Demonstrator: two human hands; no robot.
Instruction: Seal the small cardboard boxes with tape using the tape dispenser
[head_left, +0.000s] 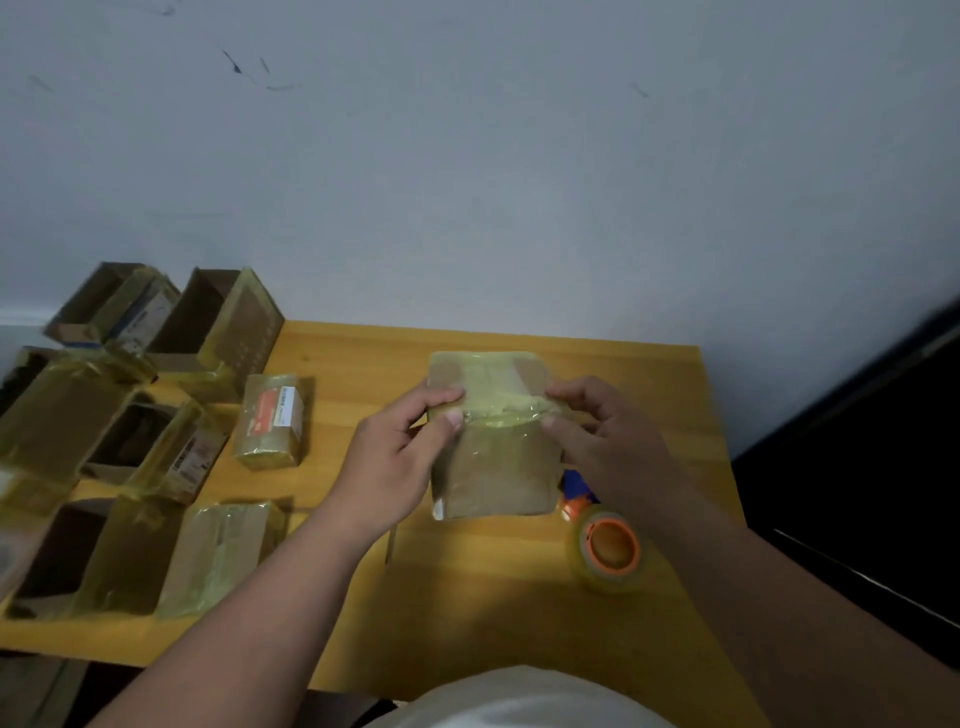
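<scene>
Crowding the left side of the frame, a cluster of cardboard boxes (130, 415) sits on the yellow wooden table (493, 597), several standing open and wrapped in yellowish tape; the blur hides their finer detail. Just right of them, left of centre, lies a small taped box with an orange label (271, 421). At the middle of the frame the left hand (400, 452) grips the small cardboard box (493, 452) by its left edge, thumb on the near face and fingers curled over the top. The box carries glossy tape across its top. The right hand (597, 431) pinches the tape at the box's right edge, fingers curled on it. Lower right of the box, the tape dispenser (605, 545) lies on the table, its orange-cored roll facing up and a blue and orange part beside it.
</scene>
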